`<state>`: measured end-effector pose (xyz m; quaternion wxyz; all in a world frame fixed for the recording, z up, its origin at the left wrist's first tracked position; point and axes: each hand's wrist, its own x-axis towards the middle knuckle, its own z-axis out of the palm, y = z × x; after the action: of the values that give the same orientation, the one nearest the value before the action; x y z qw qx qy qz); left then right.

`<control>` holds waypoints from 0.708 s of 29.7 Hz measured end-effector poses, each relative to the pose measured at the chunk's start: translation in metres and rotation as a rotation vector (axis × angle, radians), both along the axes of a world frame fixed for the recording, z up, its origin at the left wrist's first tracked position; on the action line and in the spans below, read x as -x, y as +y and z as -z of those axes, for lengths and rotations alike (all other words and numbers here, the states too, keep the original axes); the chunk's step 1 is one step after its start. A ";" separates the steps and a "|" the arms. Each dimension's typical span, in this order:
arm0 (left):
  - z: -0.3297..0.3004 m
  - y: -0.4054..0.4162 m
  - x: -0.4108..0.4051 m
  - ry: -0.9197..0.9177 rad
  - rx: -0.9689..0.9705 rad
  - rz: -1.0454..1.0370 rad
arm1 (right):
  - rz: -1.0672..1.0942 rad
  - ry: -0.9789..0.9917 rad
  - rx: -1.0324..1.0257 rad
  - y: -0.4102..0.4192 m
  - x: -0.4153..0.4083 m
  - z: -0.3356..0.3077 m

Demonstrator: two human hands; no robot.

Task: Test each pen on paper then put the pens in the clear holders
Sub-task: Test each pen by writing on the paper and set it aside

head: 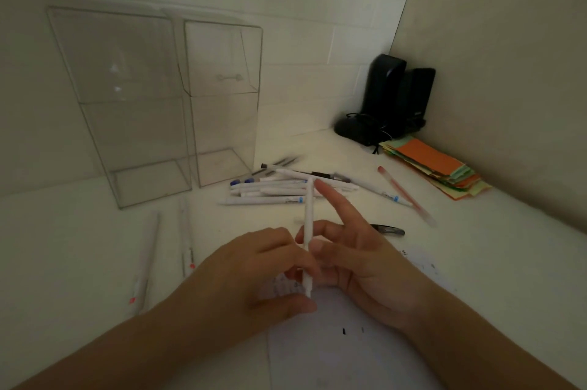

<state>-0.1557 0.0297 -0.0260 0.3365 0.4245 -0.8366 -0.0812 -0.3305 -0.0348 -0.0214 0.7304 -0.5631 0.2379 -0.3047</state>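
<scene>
Still early: both clear holders [178,110] stand empty, the pen pile [286,191] beside them untested; my left hand [254,265] and right hand [359,265] pinch one white pen [307,230].

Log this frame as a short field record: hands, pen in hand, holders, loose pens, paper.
left hand: grips white pen
right hand: pinches same pen, index finger extended
held pen: upright over paper
clear holders: two, side by side, no pens visible inside
pen pile: on desk before holders
paper: few ink marks
</scene>
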 end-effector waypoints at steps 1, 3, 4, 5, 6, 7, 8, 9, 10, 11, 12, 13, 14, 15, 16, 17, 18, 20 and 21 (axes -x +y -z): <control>0.000 0.000 0.000 0.005 0.017 0.006 | -0.018 -0.003 -0.004 0.000 0.000 -0.001; 0.000 0.001 0.000 0.003 0.031 0.016 | -0.041 0.015 0.005 -0.001 0.001 -0.002; 0.000 0.001 0.000 -0.007 0.034 0.022 | -0.042 0.030 0.013 0.000 0.001 -0.002; 0.001 0.001 0.000 -0.015 0.038 0.024 | -0.039 0.040 0.018 0.000 0.002 -0.002; 0.001 0.001 -0.001 -0.014 0.038 0.020 | -0.032 0.040 0.021 0.001 0.002 -0.003; 0.000 0.001 -0.002 0.003 0.019 0.004 | -0.016 0.039 0.026 0.002 0.002 -0.004; -0.002 0.001 -0.003 0.044 -0.032 -0.028 | 0.002 0.036 0.037 0.003 0.003 -0.005; -0.003 0.002 -0.004 0.101 -0.113 -0.066 | 0.035 0.033 0.045 0.003 0.003 -0.007; -0.004 0.002 -0.006 0.145 -0.199 -0.094 | 0.081 0.021 0.050 0.002 0.005 -0.009; -0.003 0.002 -0.008 0.156 -0.271 -0.109 | 0.143 -0.001 0.052 0.000 0.006 -0.011; 0.000 0.001 -0.010 0.118 -0.315 -0.115 | 0.195 -0.041 0.056 -0.002 0.008 -0.013; 0.003 0.000 -0.011 0.043 -0.331 -0.116 | 0.247 -0.082 0.054 -0.004 0.009 -0.015; 0.005 -0.002 -0.011 -0.049 -0.331 -0.114 | 0.291 -0.108 0.058 -0.006 0.010 -0.017; 0.007 -0.003 -0.010 -0.132 -0.320 -0.103 | 0.337 -0.102 0.058 -0.005 0.010 -0.019; 0.009 -0.005 -0.009 -0.186 -0.300 -0.088 | 0.375 -0.067 0.058 -0.006 0.011 -0.019; 0.009 -0.006 -0.009 -0.210 -0.286 -0.076 | 0.396 -0.009 0.047 -0.005 0.011 -0.021; 0.009 -0.006 -0.009 -0.219 -0.289 -0.075 | 0.384 0.031 0.035 -0.004 0.011 -0.022; 0.008 -0.008 -0.011 -0.233 -0.321 -0.082 | 0.323 0.058 0.015 -0.001 0.010 -0.024; 0.008 -0.009 -0.011 -0.235 -0.336 -0.084 | 0.306 0.075 0.029 0.002 0.008 -0.025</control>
<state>-0.1443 0.0210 -0.0342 0.1640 0.5158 -0.8264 -0.1554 -0.3385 -0.0324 0.0033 0.6577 -0.5419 0.3438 -0.3945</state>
